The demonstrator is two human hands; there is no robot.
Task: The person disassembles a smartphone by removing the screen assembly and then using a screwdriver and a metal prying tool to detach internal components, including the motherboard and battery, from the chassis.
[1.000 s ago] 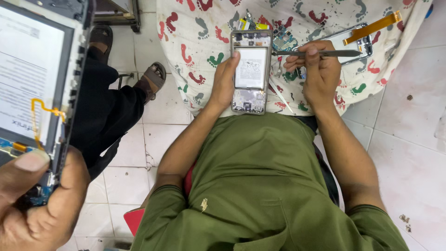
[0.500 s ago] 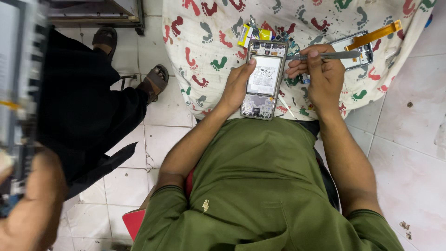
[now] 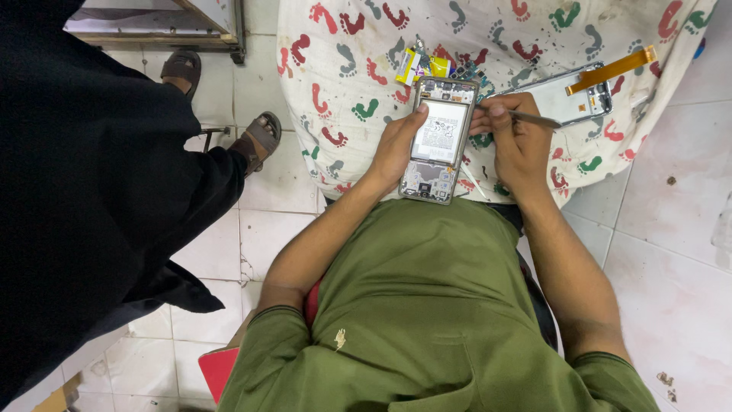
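Note:
My left hand (image 3: 395,149) grips the left edge of an opened phone (image 3: 440,140), whose back is off so a white battery and circuit boards show. It lies on a white cloth (image 3: 347,46) printed with coloured footprints. My right hand (image 3: 520,143) sits at the phone's right edge and pinches a thin metal tool (image 3: 540,119), its tip pointing left towards the phone's upper right side. Small parts and a yellow packet (image 3: 412,67) lie just beyond the phone's top.
A phone frame with an orange flex cable (image 3: 585,93) lies on the cloth to the right. A person in black clothes (image 3: 91,198) and sandals (image 3: 261,137) stands at the left on the white tiled floor (image 3: 671,229). A red object (image 3: 217,370) sits by my left elbow.
The other person's hand holding a large opened device has left the view at the left. My hands stay on the phone and the tool, and my right hand has closed in on the phone's right edge.

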